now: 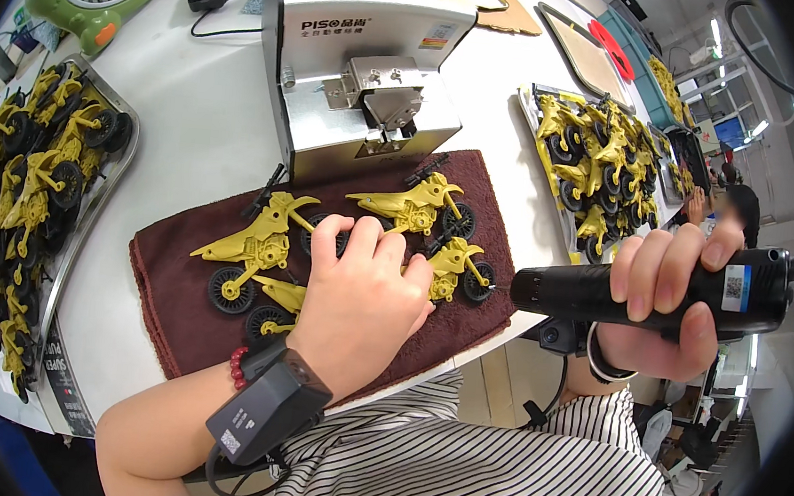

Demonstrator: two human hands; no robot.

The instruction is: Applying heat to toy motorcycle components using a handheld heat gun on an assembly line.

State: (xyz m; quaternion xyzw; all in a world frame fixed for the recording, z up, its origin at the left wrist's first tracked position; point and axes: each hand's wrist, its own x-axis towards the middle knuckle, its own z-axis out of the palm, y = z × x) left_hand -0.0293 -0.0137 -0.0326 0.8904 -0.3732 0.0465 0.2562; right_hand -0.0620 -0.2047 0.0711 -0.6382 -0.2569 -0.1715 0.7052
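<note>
right hand point(672, 286) grips black screwdriver point(558, 292) sideways, tip left; left hand point(364, 297) on toy bike point(450, 264), can't tell grip; tray point(129, 151) heaped with more

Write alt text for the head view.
A person's left grip covers part of a yellow-and-black toy motorbike on a dark brown cloth; the right grip points a black cylindrical power screwdriver at its wheel. Behind stands a boxy silver metal machine, flanked by heaps of similar motorbikes.
</note>
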